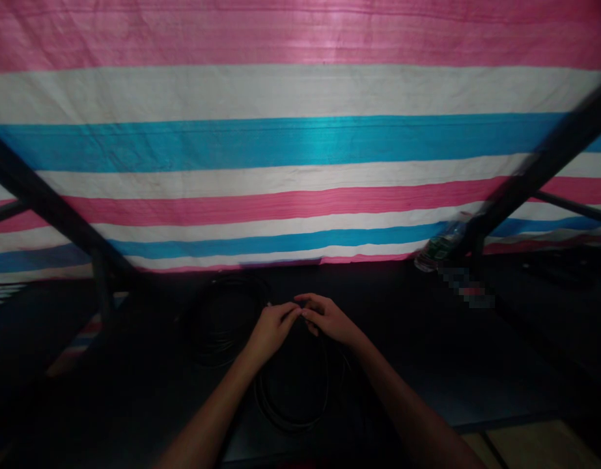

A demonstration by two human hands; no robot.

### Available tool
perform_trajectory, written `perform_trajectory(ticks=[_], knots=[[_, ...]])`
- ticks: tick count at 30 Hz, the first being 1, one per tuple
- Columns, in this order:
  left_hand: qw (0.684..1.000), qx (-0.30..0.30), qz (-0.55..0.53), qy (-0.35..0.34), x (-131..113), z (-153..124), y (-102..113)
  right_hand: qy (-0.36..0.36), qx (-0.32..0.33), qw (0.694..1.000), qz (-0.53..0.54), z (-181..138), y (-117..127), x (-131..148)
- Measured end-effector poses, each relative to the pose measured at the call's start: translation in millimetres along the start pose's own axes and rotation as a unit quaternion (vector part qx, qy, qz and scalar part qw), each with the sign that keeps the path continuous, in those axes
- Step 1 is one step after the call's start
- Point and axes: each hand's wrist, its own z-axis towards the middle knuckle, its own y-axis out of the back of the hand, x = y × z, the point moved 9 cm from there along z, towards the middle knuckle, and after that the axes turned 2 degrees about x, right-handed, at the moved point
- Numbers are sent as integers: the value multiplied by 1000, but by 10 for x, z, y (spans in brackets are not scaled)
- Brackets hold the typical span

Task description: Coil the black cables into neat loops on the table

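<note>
My left hand (pixel 271 327) and my right hand (pixel 325 318) meet over a dark table (pixel 427 365), fingers pinched together on a thin black cable. A coil of that black cable (pixel 290 397) hangs in a loop below the hands and rests on the tabletop. A second black cable coil (pixel 222 319) lies on the table just left of my left hand. The scene is dim, so the cable end between the fingertips is hard to make out.
A pink, white and blue striped tarp (pixel 300 143) hangs behind the table. Dark slanted frame bars (pixel 51 208) stand at left and right. A clear plastic bottle (pixel 439 247) lies at the back right by the right bar.
</note>
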Motion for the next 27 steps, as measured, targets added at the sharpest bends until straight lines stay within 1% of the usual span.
perform_trajectory(ticks=[2, 6, 8, 13, 20, 23, 27], knots=[[1000, -9, 8, -1, 17, 11, 36, 4, -3, 1000, -4, 3, 23, -2], [996, -44, 83, -8, 74, 43, 179, -3, -21, 1000, -3, -20, 131, 4], [992, -38, 119, -8, 107, 57, 199, -12, -25, 1000, -7, -32, 160, 10], [987, 8, 161, -18, 128, 56, 106, 5, -7, 999, -33, -20, 92, 30], [977, 48, 207, -34, 63, 42, 33, 35, -42, 997, -55, -20, 136, -78], [977, 47, 209, -23, 70, 41, 25, 29, -37, 998, -52, -23, 133, -101], [986, 14, 166, 3, 143, 45, 38, 2, -47, 999, -21, -3, 155, -130]])
